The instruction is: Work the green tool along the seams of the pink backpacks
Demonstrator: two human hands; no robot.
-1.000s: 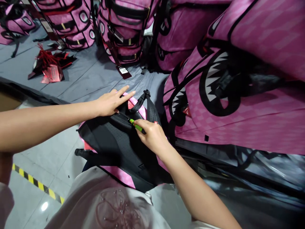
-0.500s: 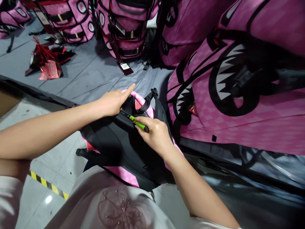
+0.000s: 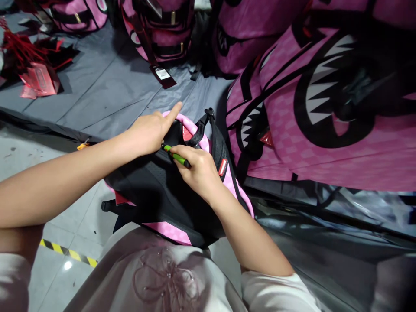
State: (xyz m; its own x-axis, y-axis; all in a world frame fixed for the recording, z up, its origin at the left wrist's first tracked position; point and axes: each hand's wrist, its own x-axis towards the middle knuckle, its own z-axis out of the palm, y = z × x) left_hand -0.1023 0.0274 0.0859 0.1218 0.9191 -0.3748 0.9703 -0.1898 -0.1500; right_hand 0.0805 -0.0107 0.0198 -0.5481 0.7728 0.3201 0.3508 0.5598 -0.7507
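Observation:
A pink backpack (image 3: 169, 190) with a black mesh back panel lies face down in front of me, its black top handle (image 3: 203, 125) pointing away. My left hand (image 3: 149, 132) presses on the top edge of the bag, index finger stretched out along the pink rim and the other fingers curled against the bag. My right hand (image 3: 198, 171) is closed on a slim green tool (image 3: 176, 156), whose tip sits at the seam just below my left hand. A small red label (image 3: 222, 167) shows on the bag's side.
Large pink backpacks with black shark-mouth prints (image 3: 325, 108) are piled at the right. More pink bags (image 3: 162, 30) stand at the back on a grey sheet (image 3: 97, 99). Red tags (image 3: 37, 78) lie far left. Yellow-black floor tape (image 3: 68, 255) runs near my lap.
The view has shifted downward and closer. My right hand has slid the green tool a little left and up toward my left hand, which stays on the bag's top.

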